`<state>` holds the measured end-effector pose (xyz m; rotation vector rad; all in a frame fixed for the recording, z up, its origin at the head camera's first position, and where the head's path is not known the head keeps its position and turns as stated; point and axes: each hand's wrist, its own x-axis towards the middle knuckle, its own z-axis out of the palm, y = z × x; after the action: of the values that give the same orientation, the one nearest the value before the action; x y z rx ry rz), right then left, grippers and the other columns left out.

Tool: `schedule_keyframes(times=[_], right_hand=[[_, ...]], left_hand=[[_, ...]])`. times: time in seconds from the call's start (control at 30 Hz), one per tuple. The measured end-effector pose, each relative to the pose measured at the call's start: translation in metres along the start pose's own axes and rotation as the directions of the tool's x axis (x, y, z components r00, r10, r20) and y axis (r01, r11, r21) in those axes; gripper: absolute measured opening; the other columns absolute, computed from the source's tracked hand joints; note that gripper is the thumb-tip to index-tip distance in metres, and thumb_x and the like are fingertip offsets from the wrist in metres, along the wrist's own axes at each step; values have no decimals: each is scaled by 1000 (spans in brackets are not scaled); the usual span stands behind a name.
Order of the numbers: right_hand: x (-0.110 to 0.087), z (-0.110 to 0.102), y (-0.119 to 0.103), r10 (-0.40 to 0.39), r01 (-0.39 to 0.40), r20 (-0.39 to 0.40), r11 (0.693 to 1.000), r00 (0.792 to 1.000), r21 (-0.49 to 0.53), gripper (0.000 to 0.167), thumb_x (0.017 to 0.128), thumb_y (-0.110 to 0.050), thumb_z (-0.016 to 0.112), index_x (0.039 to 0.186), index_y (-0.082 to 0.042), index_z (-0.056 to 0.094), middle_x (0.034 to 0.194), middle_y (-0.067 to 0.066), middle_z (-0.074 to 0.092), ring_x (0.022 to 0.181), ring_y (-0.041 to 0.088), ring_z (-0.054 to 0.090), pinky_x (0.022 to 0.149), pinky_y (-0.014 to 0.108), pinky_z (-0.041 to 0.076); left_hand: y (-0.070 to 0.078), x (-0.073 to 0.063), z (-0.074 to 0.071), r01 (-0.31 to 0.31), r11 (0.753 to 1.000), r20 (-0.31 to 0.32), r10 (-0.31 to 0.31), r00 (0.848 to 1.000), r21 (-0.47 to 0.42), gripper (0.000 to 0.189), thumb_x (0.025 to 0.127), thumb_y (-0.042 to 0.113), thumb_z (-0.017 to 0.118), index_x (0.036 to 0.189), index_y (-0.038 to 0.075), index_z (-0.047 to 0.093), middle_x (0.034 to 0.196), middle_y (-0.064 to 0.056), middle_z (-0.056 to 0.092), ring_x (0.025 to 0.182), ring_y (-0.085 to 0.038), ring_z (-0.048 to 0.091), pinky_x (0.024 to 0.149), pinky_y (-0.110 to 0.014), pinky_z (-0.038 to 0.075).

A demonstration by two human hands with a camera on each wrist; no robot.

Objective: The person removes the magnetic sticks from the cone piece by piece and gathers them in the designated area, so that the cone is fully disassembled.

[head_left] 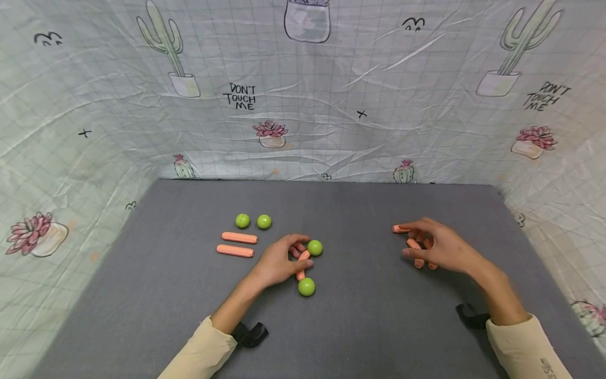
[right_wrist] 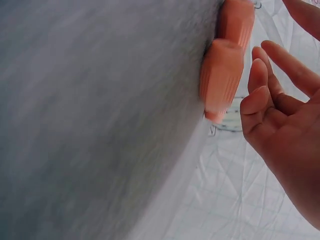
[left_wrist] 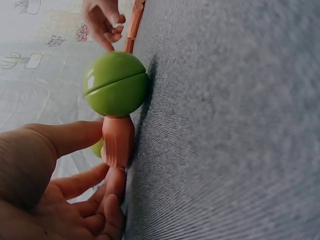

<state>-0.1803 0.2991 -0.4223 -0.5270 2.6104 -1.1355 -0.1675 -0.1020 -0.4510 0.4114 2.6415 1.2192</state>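
In the head view my left hand (head_left: 280, 260) bends around a short orange stick (head_left: 301, 273) that lies between two green balls. One green ball (head_left: 314, 248) is at the fingertips, the other (head_left: 306, 287) at the stick's near end. The left wrist view has the thumb against the fluted orange stick (left_wrist: 118, 142) and fingers on its other side, behind a seamed green ball (left_wrist: 117, 84). My right hand (head_left: 442, 245) hovers over several orange sticks (head_left: 415, 253). Its loosely bent fingers stand apart from the orange sticks (right_wrist: 222, 75) in the right wrist view, holding nothing.
Left of my left hand, two orange sticks (head_left: 239, 238) lie side by side on the grey table (head_left: 360, 316). Beyond them sit two more green balls (head_left: 264, 221). A printed cloth (head_left: 322, 68) hangs behind the table and along both sides.
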Motion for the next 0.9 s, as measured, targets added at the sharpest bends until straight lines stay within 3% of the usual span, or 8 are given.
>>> schedule_keyframes(times=[0.17,0.33,0.43,0.57,0.9], right_hand=[[13,5,-11,50,-51,26,999,998,20,49,99,-30,74,142,-12,60,113,15,59,52,25,60,40,38,47],[27,17,-18,9,-9,40,1000,999,10,43,100,-27,73,139,-12,63,118,13,61,56,20,58,41,34,47],[35,24,-22,-55,56,25,998,998,-23,41,99,-26,74,136,-11,66,113,8,66,75,14,62,59,31,54],[44,32,-28,-105,106,25,994,994,-37,38,97,-22,76,133,-9,69,107,3,69,90,11,63,78,28,53],[58,52,-45,-101,103,135,995,986,-10,38,98,-22,75,131,-6,69,101,2,70,88,10,63,77,25,52]], left_hand=[[1,-4,1,10,999,1,-10,1000,35,54,90,19,83,139,8,62,109,-5,66,86,-12,60,72,-25,46],[3,-10,2,48,997,15,-49,999,56,58,90,19,83,141,5,60,103,-4,66,67,-7,56,59,-23,45],[5,-11,0,40,998,19,-41,999,58,57,90,20,84,140,5,60,102,-4,68,64,-6,57,57,-23,45],[5,-9,-2,14,999,28,-15,1000,41,54,90,20,83,137,5,63,101,-5,70,65,-7,58,57,-23,45],[3,-4,-2,16,1000,5,-17,1000,26,47,90,17,83,132,7,66,100,-1,73,70,-7,61,60,-23,47]])
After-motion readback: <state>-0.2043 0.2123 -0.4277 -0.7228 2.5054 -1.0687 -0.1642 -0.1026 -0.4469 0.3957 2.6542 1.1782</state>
